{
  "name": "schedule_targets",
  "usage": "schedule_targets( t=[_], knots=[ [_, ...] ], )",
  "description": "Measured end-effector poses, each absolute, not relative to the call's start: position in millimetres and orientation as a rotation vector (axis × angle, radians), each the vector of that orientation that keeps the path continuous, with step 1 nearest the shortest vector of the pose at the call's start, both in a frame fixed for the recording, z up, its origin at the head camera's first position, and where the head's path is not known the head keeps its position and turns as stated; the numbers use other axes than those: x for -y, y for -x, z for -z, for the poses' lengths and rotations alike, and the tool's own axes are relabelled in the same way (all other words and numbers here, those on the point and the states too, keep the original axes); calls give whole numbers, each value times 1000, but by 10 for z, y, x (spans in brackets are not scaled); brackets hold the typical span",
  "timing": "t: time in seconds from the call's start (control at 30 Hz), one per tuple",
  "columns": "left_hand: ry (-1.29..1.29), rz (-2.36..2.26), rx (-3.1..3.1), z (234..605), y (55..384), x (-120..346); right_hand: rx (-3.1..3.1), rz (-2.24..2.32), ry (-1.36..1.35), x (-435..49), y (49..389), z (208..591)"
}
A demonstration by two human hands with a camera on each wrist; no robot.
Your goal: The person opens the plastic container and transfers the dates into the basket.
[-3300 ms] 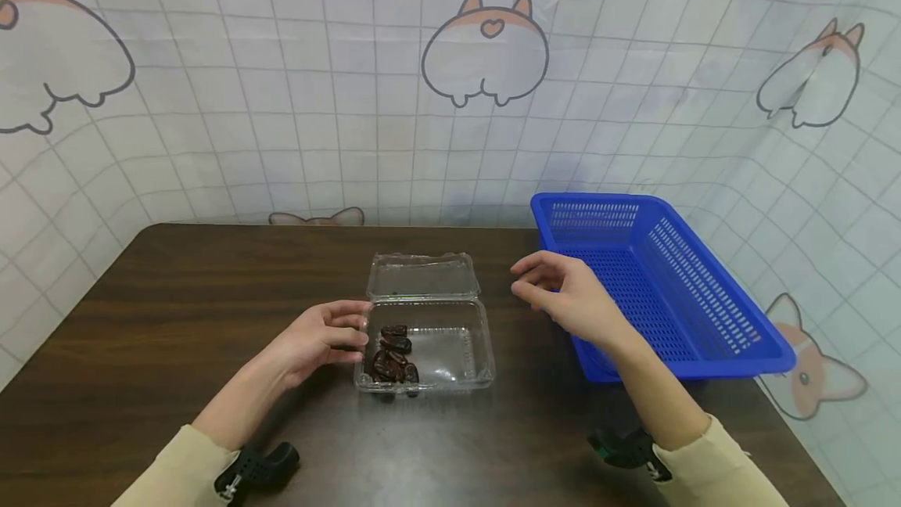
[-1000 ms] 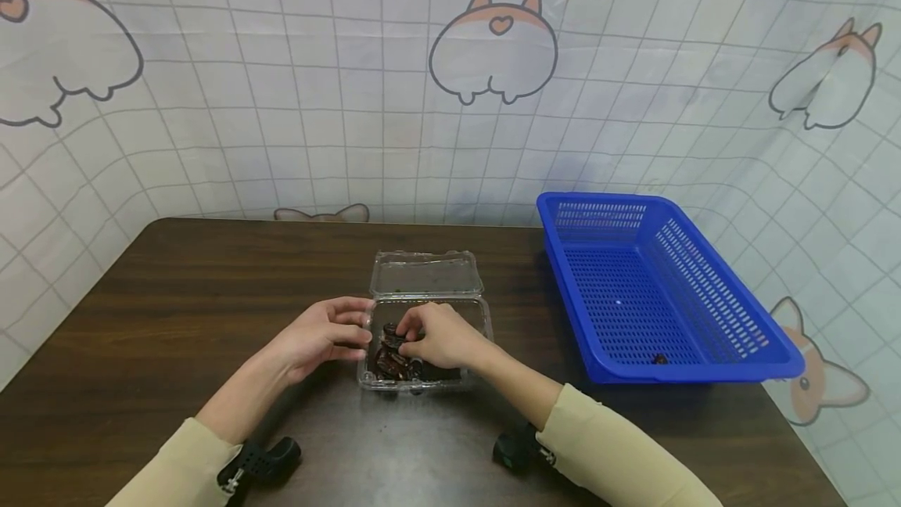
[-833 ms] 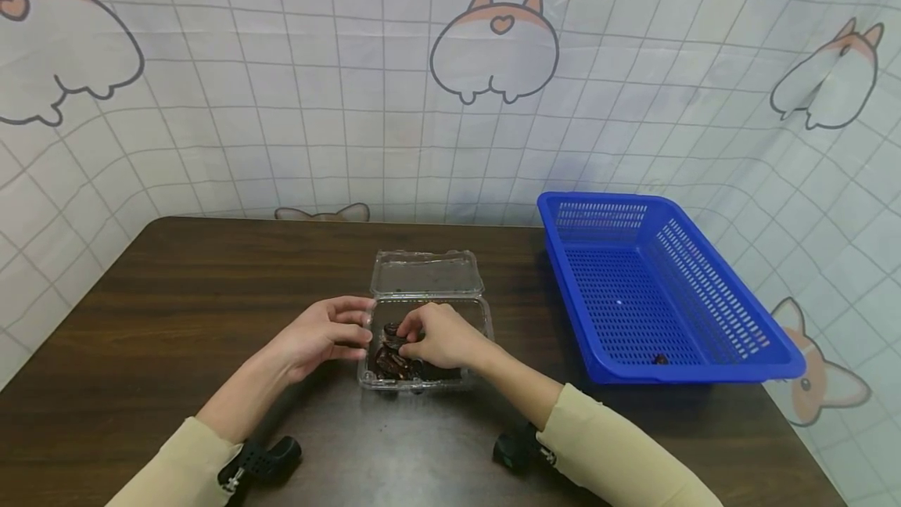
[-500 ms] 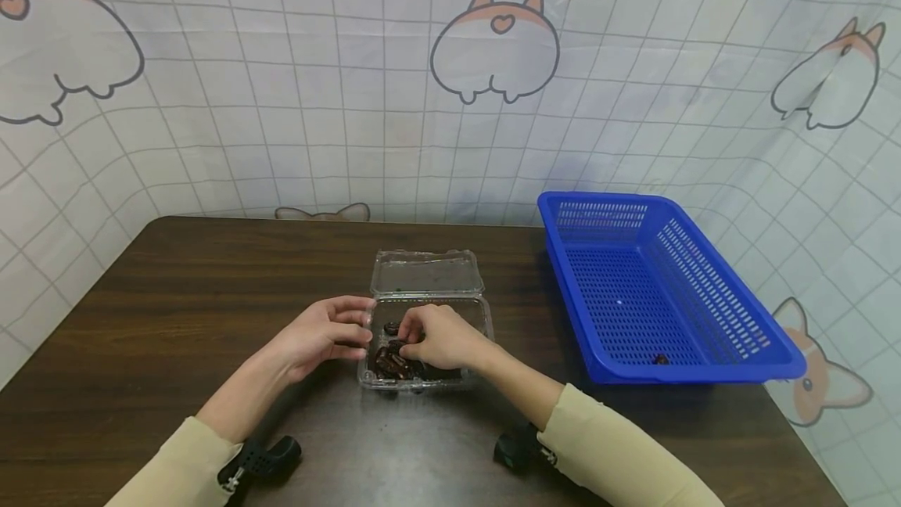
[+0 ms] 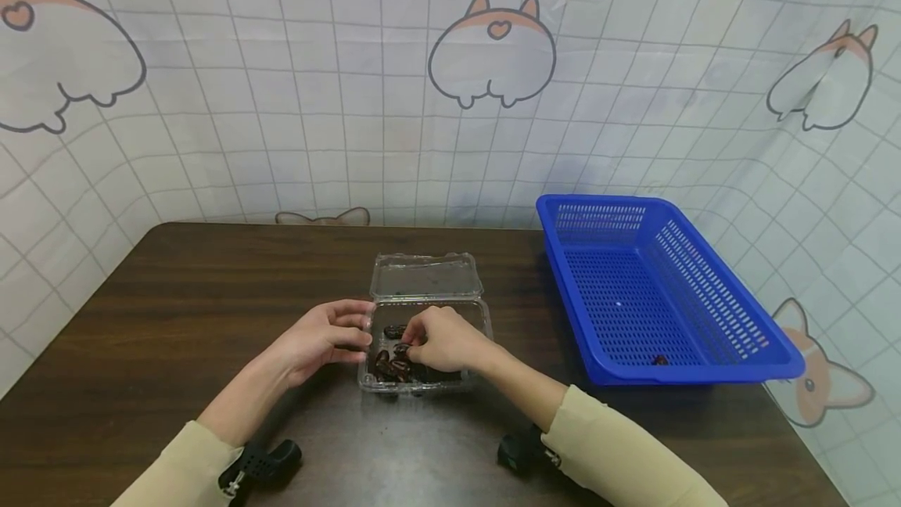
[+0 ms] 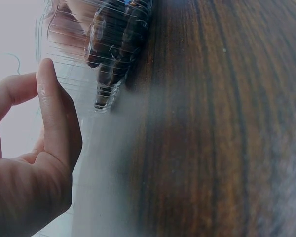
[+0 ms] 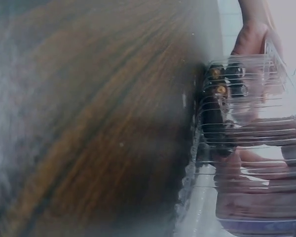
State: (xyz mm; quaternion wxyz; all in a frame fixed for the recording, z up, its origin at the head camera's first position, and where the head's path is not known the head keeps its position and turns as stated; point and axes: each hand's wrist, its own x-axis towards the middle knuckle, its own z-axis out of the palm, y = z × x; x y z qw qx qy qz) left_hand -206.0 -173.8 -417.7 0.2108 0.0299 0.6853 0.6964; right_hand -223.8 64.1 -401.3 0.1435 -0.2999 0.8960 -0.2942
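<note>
An open clear plastic clamshell box stands on the table with its lid folded back. Several dark dates lie in its left half. My right hand reaches into the box, thumb and forefinger pinching a date. In the right wrist view, dates and that hand's fingers show blurred through the clear wall. The fingertips of my left hand rest along the box's left wall, fingers spread and loosely bent. In the left wrist view, its thumb is beside that wall.
To the right, a blue plastic basket stands on the dark wooden table, and one small brown date lies inside near the front. Behind the table hangs a white gridded cloth with cartoon animals.
My right hand has moved from beside the basket into the box, and dates there have shifted apart under its fingers. The date in the basket has come into view. My left hand stays put.
</note>
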Motion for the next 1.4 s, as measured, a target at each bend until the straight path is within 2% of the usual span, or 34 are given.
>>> schedule_targets(
  t=[0.6, 1.4],
  knots=[
    [-95, -1939, -1905, 4183, 2052, 1732, -2603, 900, 865, -813, 2243, 3916],
    [-106, -1931, -1921, 4217, 2072, 1729, -2461, 1213, 755, -1153, 2264, 3675]
  ],
)
